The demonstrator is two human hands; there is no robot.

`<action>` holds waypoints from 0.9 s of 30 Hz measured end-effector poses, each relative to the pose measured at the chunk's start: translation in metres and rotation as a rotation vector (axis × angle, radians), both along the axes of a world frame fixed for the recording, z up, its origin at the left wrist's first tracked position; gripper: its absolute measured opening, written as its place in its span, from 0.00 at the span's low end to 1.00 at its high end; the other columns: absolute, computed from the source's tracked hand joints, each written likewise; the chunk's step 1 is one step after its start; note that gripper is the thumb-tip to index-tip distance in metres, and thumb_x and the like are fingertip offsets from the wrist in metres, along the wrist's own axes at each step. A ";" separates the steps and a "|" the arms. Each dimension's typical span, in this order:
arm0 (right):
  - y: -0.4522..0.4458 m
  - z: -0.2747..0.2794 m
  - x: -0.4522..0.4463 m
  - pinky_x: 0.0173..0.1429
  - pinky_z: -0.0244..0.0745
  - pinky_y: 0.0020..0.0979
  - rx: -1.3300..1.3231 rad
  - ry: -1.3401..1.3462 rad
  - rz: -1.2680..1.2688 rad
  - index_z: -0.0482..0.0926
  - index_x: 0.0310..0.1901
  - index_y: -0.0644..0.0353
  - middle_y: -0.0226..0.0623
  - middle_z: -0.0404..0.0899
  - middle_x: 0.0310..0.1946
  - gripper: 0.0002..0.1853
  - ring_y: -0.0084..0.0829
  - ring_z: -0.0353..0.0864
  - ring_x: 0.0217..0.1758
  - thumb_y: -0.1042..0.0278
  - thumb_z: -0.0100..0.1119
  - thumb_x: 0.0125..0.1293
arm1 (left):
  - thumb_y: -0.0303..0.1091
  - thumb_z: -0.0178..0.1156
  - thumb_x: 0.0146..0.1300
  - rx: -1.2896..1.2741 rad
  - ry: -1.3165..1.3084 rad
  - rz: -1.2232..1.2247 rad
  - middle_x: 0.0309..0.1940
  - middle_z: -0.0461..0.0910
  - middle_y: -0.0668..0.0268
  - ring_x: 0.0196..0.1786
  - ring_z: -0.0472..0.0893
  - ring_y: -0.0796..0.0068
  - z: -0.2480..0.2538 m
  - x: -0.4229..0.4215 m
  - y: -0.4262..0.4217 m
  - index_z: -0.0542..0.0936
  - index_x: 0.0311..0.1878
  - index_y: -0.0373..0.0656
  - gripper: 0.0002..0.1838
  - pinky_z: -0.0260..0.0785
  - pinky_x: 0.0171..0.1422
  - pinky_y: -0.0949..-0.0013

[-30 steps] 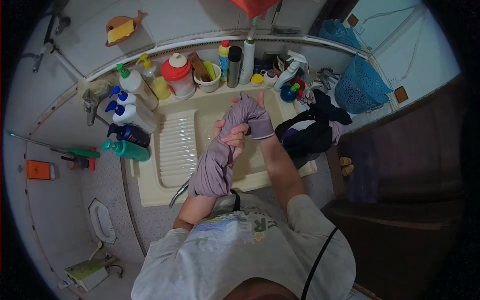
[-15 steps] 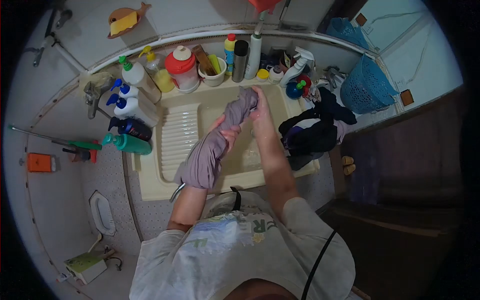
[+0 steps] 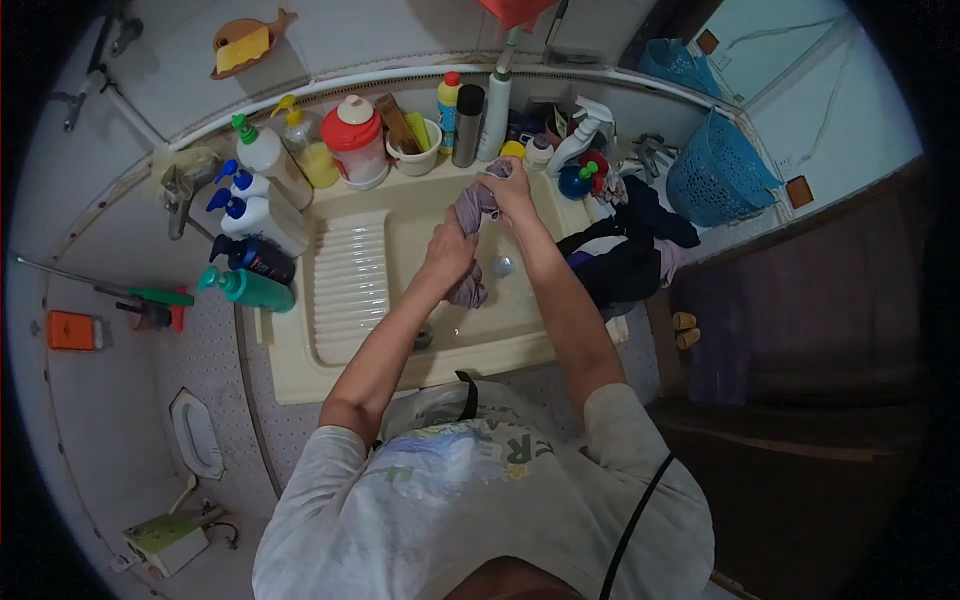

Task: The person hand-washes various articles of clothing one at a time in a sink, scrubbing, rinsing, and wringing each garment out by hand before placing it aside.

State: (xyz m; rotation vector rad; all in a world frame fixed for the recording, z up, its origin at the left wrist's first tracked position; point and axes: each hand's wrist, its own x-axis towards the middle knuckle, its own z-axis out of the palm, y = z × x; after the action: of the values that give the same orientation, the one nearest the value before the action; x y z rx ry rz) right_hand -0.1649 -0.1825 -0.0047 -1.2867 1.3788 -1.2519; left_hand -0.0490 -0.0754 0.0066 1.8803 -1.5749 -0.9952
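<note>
While the left hand point(image 3: 450, 253) and right hand point(image 3: 511, 190) each grasp the bunched mauve cloth point(image 3: 473, 213), counter-rotating wrists should wring it best. Advise firm grip over the sink point(image 3: 518, 318).

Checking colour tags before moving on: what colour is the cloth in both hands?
The cloth is dusty mauve, a greyish purple; the head view shows it.

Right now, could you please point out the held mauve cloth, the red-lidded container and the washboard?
Mauve cloth point(image 3: 473, 208): head view, upper bunched stretch.
Red-lidded container point(image 3: 353, 137): head view, red lid.
Washboard point(image 3: 349, 283): head view, middle ridges.
</note>
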 end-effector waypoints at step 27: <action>0.126 0.214 0.030 0.34 0.70 0.34 -0.410 -0.878 2.218 0.66 0.25 0.59 0.38 0.73 0.26 0.15 0.35 0.77 0.32 0.76 0.67 0.52 | 0.28 0.51 0.52 0.409 1.875 0.354 0.43 0.76 0.62 0.44 0.77 0.66 0.118 -0.013 0.066 0.72 0.47 0.35 0.17 0.69 0.53 0.63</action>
State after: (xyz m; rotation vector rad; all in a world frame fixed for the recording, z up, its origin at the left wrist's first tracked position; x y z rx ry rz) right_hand -0.1346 -0.0562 0.2088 -1.2366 -1.0534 -0.1665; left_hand -0.0621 -0.0097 0.1249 0.5370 0.0912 -1.9466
